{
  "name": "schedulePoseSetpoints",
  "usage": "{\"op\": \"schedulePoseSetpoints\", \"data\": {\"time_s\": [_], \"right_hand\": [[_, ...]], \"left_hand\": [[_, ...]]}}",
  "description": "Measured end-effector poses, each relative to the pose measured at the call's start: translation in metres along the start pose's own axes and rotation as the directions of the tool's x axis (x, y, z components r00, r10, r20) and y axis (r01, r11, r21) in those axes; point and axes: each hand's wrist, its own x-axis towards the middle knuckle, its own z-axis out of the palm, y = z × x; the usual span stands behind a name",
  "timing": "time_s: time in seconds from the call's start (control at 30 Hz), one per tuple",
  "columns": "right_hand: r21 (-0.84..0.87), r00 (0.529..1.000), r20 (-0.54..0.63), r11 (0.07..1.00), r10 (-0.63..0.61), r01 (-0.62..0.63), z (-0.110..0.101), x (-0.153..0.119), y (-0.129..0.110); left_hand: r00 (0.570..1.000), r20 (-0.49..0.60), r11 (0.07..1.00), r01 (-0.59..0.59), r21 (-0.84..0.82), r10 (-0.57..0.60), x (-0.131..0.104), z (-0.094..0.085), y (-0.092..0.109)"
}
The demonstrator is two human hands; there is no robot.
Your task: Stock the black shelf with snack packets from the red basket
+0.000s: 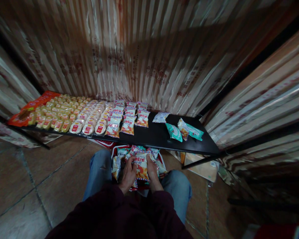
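My left hand (129,174) and my right hand (152,168) hold a white and orange snack bag (141,166) between them, over a red basket (163,157) full of similar bags. The basket sits between my knees. In front of it, a black shelf (149,137) carries several white and orange bags (128,124) in columns near its middle. A pale bag (160,117) lies to the right of them. Farther right are a green bag (174,132), an orange and white bag (183,128) and another green bag (194,131).
Rows of small wrapped cakes (62,113) and an orange package (27,108) fill the shelf's left part. Dark metal bars slant at both sides. A striped plastic sheet (139,59) hangs behind. A flat carton (201,166) lies under the shelf's right end.
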Motion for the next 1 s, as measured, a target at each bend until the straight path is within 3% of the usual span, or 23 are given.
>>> {"op": "schedulePoseSetpoints", "data": {"time_s": [0.13, 0.33, 0.43, 0.57, 0.8, 1.0], "right_hand": [[0.02, 0.998, 0.04, 0.998, 0.055, -0.056, 0.002, -0.005, -0.008], [0.088, 0.998, 0.059, 0.996, -0.02, 0.015, 0.007, -0.008, -0.003], [0.076, 0.993, 0.067, 0.992, -0.102, 0.097, 0.008, -0.004, 0.005], [0.007, 0.974, 0.081, 0.977, -0.213, 0.214, 0.008, 0.005, 0.014], [-0.147, 0.934, 0.056, 0.922, -0.354, 0.358, 0.006, 0.023, 0.034], [-0.257, 0.889, 0.084, 0.852, -0.451, 0.456, 0.002, 0.027, 0.041]], "left_hand": [[1.0, -0.008, 1.0, 0.004, -0.002, -0.004, 0.0, 0.0, 0.0], [0.998, -0.058, 0.998, 0.021, 0.053, -0.018, 0.006, -0.004, 0.001], [0.997, -0.047, 0.997, 0.066, -0.049, -0.068, 0.009, -0.006, 0.0], [0.99, 0.044, 0.971, 0.137, -0.197, -0.131, 0.008, -0.007, -0.004], [0.972, 0.117, 0.915, 0.233, -0.33, -0.205, 0.01, -0.006, -0.003], [0.937, 0.142, 0.722, 0.337, -0.604, -0.319, 0.006, -0.007, 0.001]]}}
